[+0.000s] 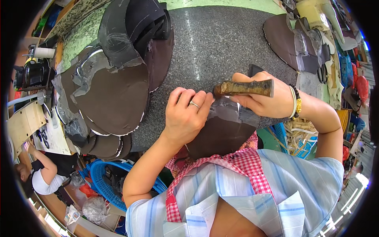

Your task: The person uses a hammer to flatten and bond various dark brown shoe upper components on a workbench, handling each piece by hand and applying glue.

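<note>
My right hand (272, 94) grips a hammer (246, 87) by its short, worn wooden handle. Its dark head end lies close to the fingertips of my left hand (185, 114). The left fingers are bent and pressed together on the upper edge of a dark brown, rounded sheet piece (225, 136) with a shiny grey band. This piece lies at the near edge of the grey stone slab (221, 39), partly over my apron. What exactly the left fingertips pinch is hidden.
Stacked brown and black sheet pieces (114, 91) lie on the left of the slab, and more brown pieces (280, 41) at the far right. Below the left edge stands a blue basket (104, 185). Another person (45, 173) works at the far left.
</note>
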`<act>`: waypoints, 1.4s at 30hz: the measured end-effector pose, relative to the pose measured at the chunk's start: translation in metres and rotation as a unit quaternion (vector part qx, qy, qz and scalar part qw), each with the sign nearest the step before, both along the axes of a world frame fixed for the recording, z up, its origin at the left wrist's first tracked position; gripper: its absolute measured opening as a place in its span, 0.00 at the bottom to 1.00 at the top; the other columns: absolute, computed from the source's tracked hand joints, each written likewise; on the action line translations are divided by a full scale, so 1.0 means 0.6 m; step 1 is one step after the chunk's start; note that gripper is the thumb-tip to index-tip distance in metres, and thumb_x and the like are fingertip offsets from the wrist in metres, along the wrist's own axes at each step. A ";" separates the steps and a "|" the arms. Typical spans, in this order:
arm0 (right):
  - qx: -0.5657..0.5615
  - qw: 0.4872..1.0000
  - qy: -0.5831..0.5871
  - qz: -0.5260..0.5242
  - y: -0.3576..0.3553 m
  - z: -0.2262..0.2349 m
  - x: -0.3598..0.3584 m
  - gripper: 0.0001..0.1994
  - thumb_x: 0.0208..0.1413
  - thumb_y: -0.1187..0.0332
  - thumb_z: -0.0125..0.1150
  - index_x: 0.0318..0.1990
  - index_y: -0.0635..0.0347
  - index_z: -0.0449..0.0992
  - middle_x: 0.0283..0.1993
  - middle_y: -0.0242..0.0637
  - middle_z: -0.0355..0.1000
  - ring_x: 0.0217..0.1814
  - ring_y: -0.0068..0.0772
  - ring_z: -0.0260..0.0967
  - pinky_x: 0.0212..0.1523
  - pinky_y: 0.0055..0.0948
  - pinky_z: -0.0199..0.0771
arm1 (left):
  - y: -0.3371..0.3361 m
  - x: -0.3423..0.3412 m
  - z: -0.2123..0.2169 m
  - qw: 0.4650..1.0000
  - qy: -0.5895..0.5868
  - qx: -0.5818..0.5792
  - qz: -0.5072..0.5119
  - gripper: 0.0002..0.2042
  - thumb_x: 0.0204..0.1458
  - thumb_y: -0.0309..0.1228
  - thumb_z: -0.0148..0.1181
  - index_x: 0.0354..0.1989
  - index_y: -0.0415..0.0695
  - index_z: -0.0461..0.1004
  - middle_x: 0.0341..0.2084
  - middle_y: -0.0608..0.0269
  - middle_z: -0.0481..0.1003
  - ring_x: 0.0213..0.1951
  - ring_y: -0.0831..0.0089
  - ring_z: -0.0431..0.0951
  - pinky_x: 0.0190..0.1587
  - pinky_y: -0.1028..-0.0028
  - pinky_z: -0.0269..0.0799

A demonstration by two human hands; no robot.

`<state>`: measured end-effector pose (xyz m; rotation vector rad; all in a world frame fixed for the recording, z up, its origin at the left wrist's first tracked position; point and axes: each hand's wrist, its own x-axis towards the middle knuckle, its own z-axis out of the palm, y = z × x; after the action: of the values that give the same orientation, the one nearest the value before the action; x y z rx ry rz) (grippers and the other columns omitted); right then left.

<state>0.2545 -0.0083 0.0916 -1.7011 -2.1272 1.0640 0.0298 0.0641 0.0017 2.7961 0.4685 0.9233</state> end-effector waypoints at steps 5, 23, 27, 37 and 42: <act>0.005 1.000 -0.021 0.005 0.006 -0.003 -0.004 0.11 0.61 0.63 0.57 0.45 0.58 0.71 0.24 0.47 0.71 0.27 0.56 0.72 0.29 0.50 0.73 | -0.003 -0.002 0.002 1.000 0.002 -0.005 -0.004 0.10 0.44 0.30 0.69 0.37 0.45 0.81 0.33 0.70 0.74 0.37 0.70 0.74 0.45 0.66 0.69; 0.001 1.000 -0.031 0.000 0.014 0.003 -0.013 0.09 0.58 0.68 0.61 0.42 0.61 0.73 0.20 0.49 0.67 0.24 0.59 0.68 0.23 0.46 0.66 | -0.036 -0.003 0.015 0.995 0.022 -0.059 0.079 0.11 0.45 0.29 0.70 0.37 0.41 0.80 0.30 0.64 0.74 0.34 0.65 0.76 0.39 0.66 0.71; 0.053 0.998 0.030 -0.004 0.006 -0.011 -0.024 0.07 0.59 0.70 0.60 0.42 0.61 0.73 0.21 0.48 0.68 0.23 0.57 0.68 0.23 0.45 0.66 | -0.040 -0.003 0.024 0.993 0.050 -0.083 0.068 0.09 0.46 0.28 0.69 0.34 0.40 0.79 0.30 0.63 0.73 0.33 0.64 0.76 0.38 0.65 0.71; 0.039 0.997 -0.007 -0.062 0.006 -0.020 -0.030 0.13 0.54 0.64 0.63 0.42 0.59 0.69 0.22 0.48 0.72 0.27 0.57 0.73 0.27 0.49 0.71 | -0.032 0.003 0.000 0.987 0.004 -0.130 0.093 0.09 0.48 0.29 0.70 0.37 0.42 0.79 0.31 0.59 0.75 0.29 0.64 0.77 0.32 0.68 0.72; 0.262 0.922 -0.020 -0.285 0.005 -0.042 0.084 0.16 0.51 0.63 0.61 0.44 0.62 0.70 0.24 0.52 0.74 0.31 0.53 0.76 0.34 0.48 0.76 | -0.047 -0.007 0.109 0.929 0.048 -0.363 0.055 0.18 0.43 0.30 0.76 0.44 0.43 0.80 0.33 0.59 0.77 0.24 0.80 0.73 0.26 0.78 0.68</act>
<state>0.3050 -0.0053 0.0667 -1.8687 -1.5588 0.2642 0.0253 0.0362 0.0669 2.1502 0.7957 0.4817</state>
